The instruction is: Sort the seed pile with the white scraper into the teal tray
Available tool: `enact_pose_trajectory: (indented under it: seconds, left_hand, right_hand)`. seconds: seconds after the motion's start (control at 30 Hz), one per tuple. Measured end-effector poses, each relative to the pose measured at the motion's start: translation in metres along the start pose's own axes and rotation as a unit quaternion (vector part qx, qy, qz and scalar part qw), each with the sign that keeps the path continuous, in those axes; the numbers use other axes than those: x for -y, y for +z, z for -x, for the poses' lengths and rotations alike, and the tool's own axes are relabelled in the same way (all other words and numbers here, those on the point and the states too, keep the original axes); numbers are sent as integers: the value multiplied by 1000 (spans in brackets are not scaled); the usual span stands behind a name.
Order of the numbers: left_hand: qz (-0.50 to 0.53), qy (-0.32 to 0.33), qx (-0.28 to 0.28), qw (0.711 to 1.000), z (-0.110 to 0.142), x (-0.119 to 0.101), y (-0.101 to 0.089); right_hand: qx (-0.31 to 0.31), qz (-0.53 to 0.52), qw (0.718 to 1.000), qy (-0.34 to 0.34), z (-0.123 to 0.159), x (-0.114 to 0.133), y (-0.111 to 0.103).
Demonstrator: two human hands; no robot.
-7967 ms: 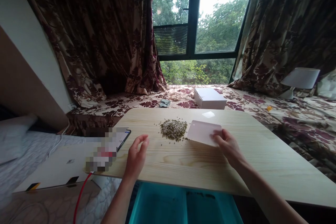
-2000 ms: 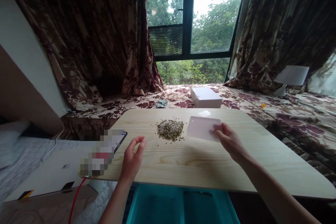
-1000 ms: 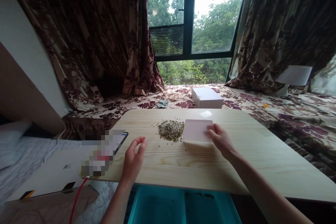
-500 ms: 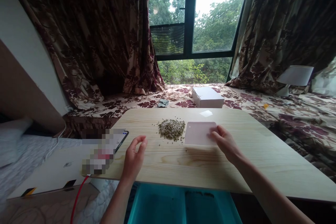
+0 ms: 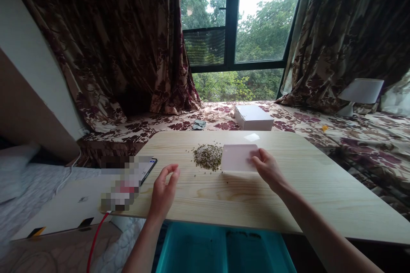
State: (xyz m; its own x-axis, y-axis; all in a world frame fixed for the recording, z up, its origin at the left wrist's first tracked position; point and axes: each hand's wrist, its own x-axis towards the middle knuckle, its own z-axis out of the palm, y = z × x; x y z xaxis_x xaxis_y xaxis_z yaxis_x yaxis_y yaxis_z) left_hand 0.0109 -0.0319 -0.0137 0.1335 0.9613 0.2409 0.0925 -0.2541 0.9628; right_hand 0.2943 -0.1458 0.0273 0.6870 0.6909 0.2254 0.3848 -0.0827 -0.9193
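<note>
My right hand [image 5: 267,166] pinches the right edge of a thin, pale plastic scraper [image 5: 238,158] with a small hole in its far left corner. The scraper's left edge meets the right side of a pile of small green beans [image 5: 208,160], which look like mung beans with white grains mixed in. Several stray beans lie around the pile. To the left of the pile, my left hand [image 5: 166,185] hovers over or rests on the wooden table [image 5: 198,200]; which of the two I cannot tell. Its fingers are loosely curled, and I see nothing in them.
A blue-green tray with two compartments [image 5: 226,251] sits below the table's near edge. At the table's left lies a partly blurred phone [image 5: 149,170] with a red cable [image 5: 94,239]. Behind the table stand a white box [image 5: 254,117] and a lamp [image 5: 361,91].
My right hand has moved the scraper left and slightly away from me, up against the bean pile. My left hand has stayed almost still.
</note>
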Motion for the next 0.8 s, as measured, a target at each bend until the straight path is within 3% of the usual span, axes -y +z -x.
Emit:
enact_pose_trajectory:
  seconds: [0.33,0.5,0.8]
  left_hand:
    - [5,0,3,1000,1,-1,1]
    - [1,-1,0,1000,1,-2,1]
    - [4,0,-4,1000,1,-4,1]
  right_hand:
    - [21,-26,999,17,2,0,-7]
    - [2,-10,1000,-4,1,2,0]
    - [26,2,1000,-9,-1,1,9]
